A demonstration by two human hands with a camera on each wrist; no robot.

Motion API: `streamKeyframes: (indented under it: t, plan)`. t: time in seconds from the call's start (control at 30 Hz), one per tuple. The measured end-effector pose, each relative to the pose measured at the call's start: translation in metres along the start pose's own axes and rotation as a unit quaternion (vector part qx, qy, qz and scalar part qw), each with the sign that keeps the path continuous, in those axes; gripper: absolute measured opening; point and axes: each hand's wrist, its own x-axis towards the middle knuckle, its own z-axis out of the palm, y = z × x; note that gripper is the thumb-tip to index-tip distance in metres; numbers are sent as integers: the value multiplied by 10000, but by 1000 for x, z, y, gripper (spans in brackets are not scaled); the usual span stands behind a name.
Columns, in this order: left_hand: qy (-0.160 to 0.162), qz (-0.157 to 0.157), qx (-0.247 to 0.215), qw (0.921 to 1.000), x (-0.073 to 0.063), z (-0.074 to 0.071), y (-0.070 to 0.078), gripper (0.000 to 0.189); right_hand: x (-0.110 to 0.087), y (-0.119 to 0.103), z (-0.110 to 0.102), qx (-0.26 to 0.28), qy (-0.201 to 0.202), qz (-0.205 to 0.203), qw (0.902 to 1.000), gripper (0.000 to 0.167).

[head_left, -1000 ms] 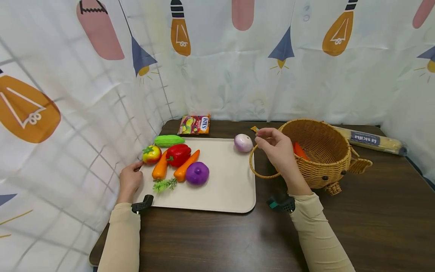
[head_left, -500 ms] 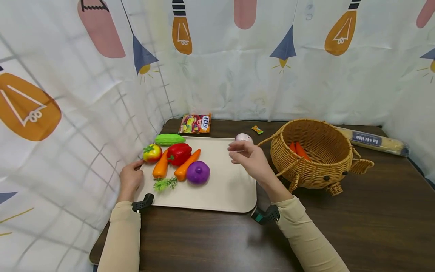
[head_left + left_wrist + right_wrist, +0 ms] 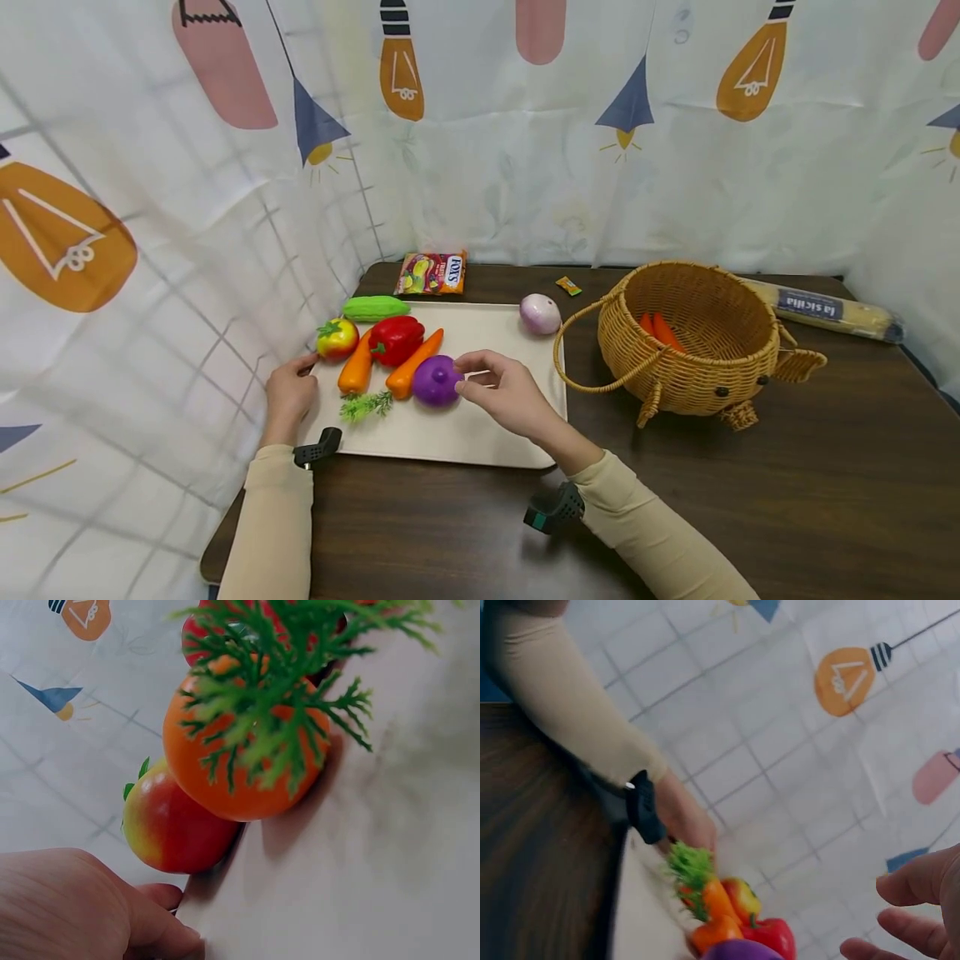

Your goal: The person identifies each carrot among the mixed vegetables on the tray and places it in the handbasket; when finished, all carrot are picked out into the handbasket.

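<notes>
My left hand [image 3: 288, 396] grips the left rim of the cream tray [image 3: 502, 433], beside a red-and-yellow tomato [image 3: 337, 340]. My right hand [image 3: 510, 396] hovers over the tray, its fingertips at the right side of a round purple vegetable [image 3: 435, 383] with a knob on top. In the right wrist view the thumb and fingers [image 3: 915, 930] stand apart with nothing between them. Left of the purple vegetable lie two carrots [image 3: 411, 371], green leaves [image 3: 366, 406] and a red bell pepper [image 3: 396, 340]. A green ridged vegetable [image 3: 375, 308] lies at the back; a white-purple onion [image 3: 540, 314] sits back right.
A wicker basket [image 3: 697, 379] with an animal face stands right of the tray, with orange-red pieces [image 3: 663, 332] inside. Its handle [image 3: 562, 362] hangs toward the tray. Behind lie a FOX'S candy bag [image 3: 431, 273], a small wrapped sweet [image 3: 568, 286] and a pasta packet [image 3: 825, 308].
My right hand has come from the basket handle leftward across the tray to the purple vegetable, past the onion. The handle has dropped slightly. My left hand stays at the tray rim.
</notes>
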Motion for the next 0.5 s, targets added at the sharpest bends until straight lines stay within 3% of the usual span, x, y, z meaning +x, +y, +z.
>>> streamKeyframes:
  t: [0.23,0.5]
  plan:
    - [-21,-74,-1,10000,1,0,-2,56,-5,4,27,-180,-321,-1,9993,32]
    - [-49,-38,28,10000,1,-2,-3,57,5,-1,64,-391,-488,-87,9980,40]
